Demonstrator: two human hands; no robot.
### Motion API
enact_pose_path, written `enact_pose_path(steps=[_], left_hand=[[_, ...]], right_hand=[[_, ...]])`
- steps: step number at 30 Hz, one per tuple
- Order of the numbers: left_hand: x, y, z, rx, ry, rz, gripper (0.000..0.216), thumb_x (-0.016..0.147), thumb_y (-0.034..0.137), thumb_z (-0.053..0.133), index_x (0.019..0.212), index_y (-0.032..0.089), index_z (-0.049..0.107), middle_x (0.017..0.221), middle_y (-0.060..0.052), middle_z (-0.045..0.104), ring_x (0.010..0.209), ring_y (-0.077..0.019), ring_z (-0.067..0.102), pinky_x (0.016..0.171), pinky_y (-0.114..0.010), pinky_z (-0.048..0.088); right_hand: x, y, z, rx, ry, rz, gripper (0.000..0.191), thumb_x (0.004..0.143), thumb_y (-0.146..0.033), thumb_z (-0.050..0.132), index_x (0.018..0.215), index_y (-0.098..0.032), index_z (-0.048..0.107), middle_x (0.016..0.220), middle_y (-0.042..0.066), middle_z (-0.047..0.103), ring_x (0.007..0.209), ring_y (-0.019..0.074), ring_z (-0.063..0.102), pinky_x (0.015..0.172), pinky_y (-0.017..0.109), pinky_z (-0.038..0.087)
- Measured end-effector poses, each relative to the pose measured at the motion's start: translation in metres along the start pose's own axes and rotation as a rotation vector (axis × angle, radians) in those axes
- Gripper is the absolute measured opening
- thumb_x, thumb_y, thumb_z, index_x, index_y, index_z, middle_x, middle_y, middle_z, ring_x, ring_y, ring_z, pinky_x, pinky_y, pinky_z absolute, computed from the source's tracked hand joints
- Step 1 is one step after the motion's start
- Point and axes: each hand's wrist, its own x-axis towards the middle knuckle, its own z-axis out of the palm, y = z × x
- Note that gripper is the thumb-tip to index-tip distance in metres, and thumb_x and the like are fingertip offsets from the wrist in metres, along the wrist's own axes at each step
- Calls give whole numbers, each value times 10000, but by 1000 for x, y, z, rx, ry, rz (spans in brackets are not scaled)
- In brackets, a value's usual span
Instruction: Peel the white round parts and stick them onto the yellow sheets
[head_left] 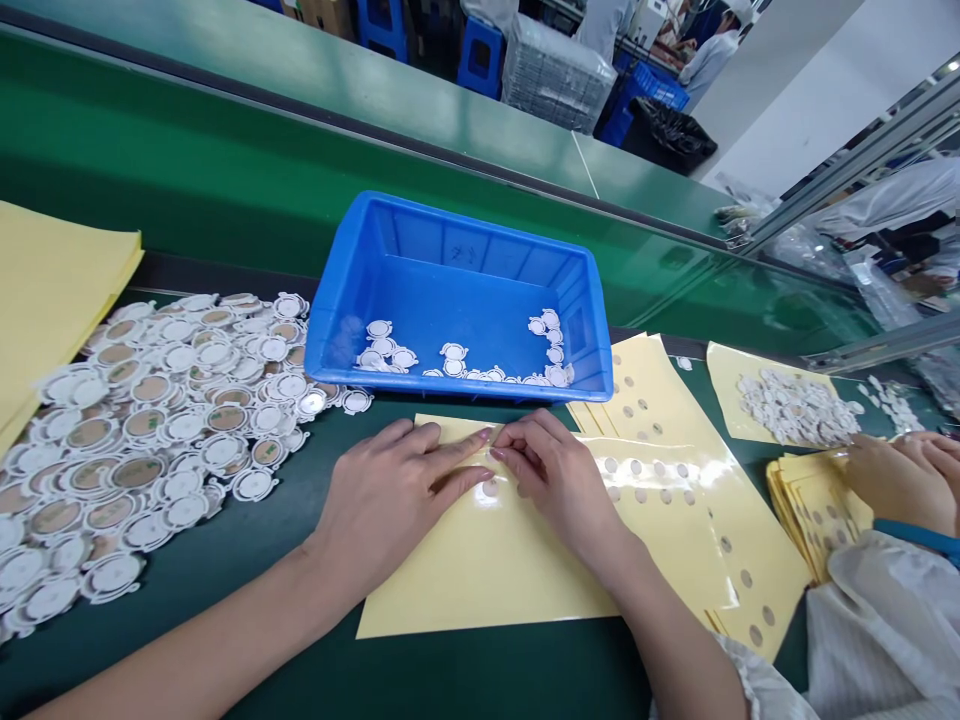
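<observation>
A yellow backing sheet (480, 560) lies flat on the green table in front of me. My left hand (390, 495) rests on its upper left part, fingers stretched flat toward the right. My right hand (559, 470) meets it fingertip to fingertip, its fingers curled in a pinch at the sheet's surface near a small round sticker (491, 488); what it pinches is too small to make out. Just beyond both hands stands a blue plastic bin (390, 290) holding several white round parts (465, 362).
A large heap of white round parts (150, 420) covers the table at left. Plain yellow sheets (52, 290) are stacked far left. Used yellow sheets with punched dots (675, 470) lie at right. A co-worker's hands (900, 475) work over another sheet stack (814, 505) and parts pile (799, 405).
</observation>
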Motion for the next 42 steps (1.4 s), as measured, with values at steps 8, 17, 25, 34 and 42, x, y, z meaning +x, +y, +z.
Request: enact_pose_path(steps=[8, 17, 25, 34, 42], left_hand=[[0, 0, -1, 11, -19, 19, 384, 1004, 448, 376, 1256, 308, 629, 852, -49, 725, 824, -244, 649, 613, -335, 455], [-1, 1, -1, -231, 119, -72, 321, 971, 434, 490, 1201, 298, 669, 796, -24, 651, 786, -210, 569, 676, -330, 446], [2, 19, -23, -1256, 73, -433, 296, 828, 128, 441, 1053, 262, 580, 815, -19, 443, 700, -145, 467, 592, -266, 456], [9, 14, -18, -1768, -119, -555, 184, 863, 169, 585, 1032, 214, 643, 1162, -63, 660, 1159, -245, 599, 1038, -413, 493], [7, 13, -12, -1806, -251, -645, 370, 885, 327, 613, 1237, 216, 631, 1342, -52, 597, 1297, -271, 494, 1134, -435, 399]], right_hand=[[0, 1, 2, 3, 0, 19, 72, 904, -125, 587, 864, -176, 618, 845, 16, 569, 647, 122, 551, 598, 236, 464], [3, -3, -1, 294, 26, 210, 128, 851, -263, 652, 751, -185, 645, 720, -5, 530, 561, 105, 425, 515, 244, 358], [2, -15, -8, 730, 104, 406, 283, 765, -441, 737, 736, -183, 624, 671, -15, 545, 529, 91, 422, 469, 219, 393], [-3, -17, -7, 755, 244, 317, 223, 812, -393, 713, 762, -194, 626, 659, -16, 540, 545, 101, 471, 443, 199, 407], [-5, -23, 5, 787, 152, 273, 248, 800, -419, 725, 775, -194, 623, 674, -19, 579, 564, 101, 512, 540, 226, 448]])
